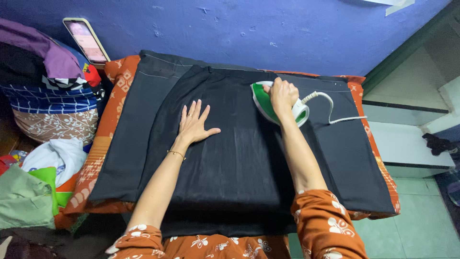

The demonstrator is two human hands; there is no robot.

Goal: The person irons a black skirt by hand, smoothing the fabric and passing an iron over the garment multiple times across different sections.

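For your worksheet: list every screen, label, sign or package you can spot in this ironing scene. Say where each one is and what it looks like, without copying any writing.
Phone: leaning against the blue wall at upper left, behind the pile of clothes; a tall rounded rectangle with a pale rim, its screen lit in pinkish-white tones.
Paper piece: stuck at the top edge of the wall, upper right; pale, mostly cut off by the frame.
No packages or signs show.

1. The light is soft and even, rather cool, and seems to come from above.
2. The dark cloth [230, 158] takes a weak grey shine in its middle.
3. Shadows are faint; only the lower left corner falls dim.
4. The blue wall [268, 29] is evenly lit, without glare.
5. Focus is sharp; the edges bend slightly, as with a wide lens.
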